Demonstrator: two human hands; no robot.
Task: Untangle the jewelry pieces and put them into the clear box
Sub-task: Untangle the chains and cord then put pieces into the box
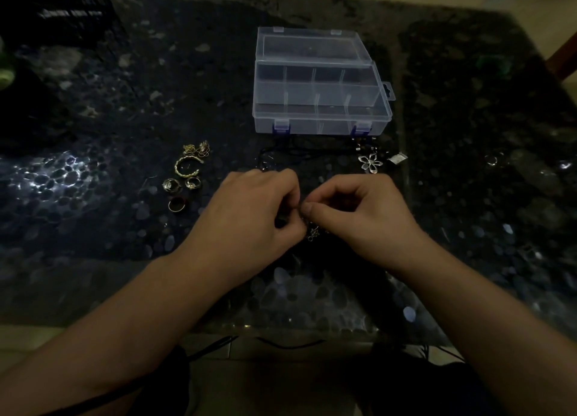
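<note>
My left hand and my right hand meet at the table's middle, fingers curled, both pinching a small tangled jewelry piece that dangles between them. The clear box stands open beyond the hands, its divided compartments holding nothing I can see. Left of my hands lie a gold bangle, several rings and small gold pieces. A silver flower pendant on a dark cord lies just in front of the box.
The table is dark glass with a pebble pattern. A small silver charm and a ring lie at the right. A dark crate stands at the far left corner. Black cords hang below the near edge.
</note>
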